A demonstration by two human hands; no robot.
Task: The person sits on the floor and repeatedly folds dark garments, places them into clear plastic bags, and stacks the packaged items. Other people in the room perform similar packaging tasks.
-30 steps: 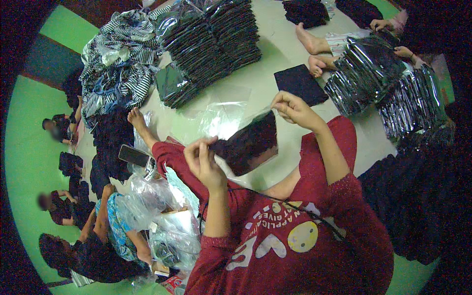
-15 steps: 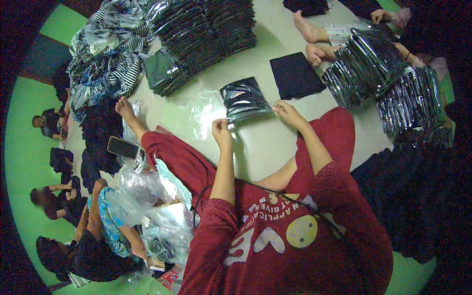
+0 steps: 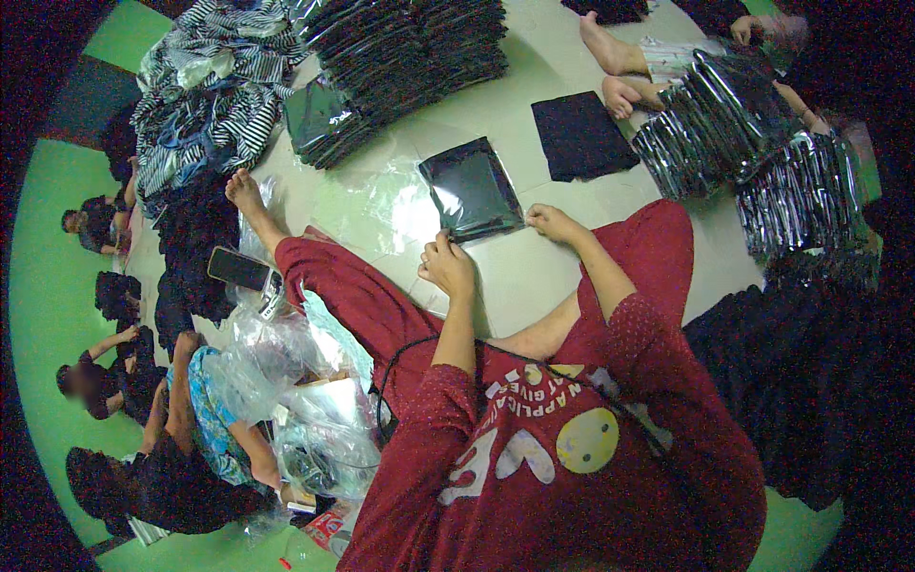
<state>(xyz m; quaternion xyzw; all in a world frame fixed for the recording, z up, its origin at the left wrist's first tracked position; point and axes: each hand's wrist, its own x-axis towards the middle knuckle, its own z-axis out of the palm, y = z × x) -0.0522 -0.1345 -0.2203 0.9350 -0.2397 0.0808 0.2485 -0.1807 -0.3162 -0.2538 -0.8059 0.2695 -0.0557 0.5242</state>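
Note:
In front of my crossed legs, a folded black garment in a clear plastic bag (image 3: 471, 183) lies flat on the floor. My left hand (image 3: 446, 264) is closed, with its fingertips pinching the bag's near left corner. At the near right corner, my right hand (image 3: 555, 224) is also closed in a pinch on the bag's edge. To the right of the bag, a folded black garment (image 3: 583, 135) without shiny wrapping lies on the floor. Left of the bag are loose clear plastic bags (image 3: 386, 205).
A tall stack of bagged black garments (image 3: 410, 57) stands ahead. Striped clothes (image 3: 214, 86) are heaped at far left. More bagged stacks (image 3: 705, 124) stand at right beside another person's feet (image 3: 615, 57). A phone (image 3: 238, 268) and crumpled plastic (image 3: 315, 419) lie left, near other seated people.
The bag has gone from lifted and creased at its near edge to flat and smooth. My left hand has shifted slightly right and nearer; my right hand stays at its corner.

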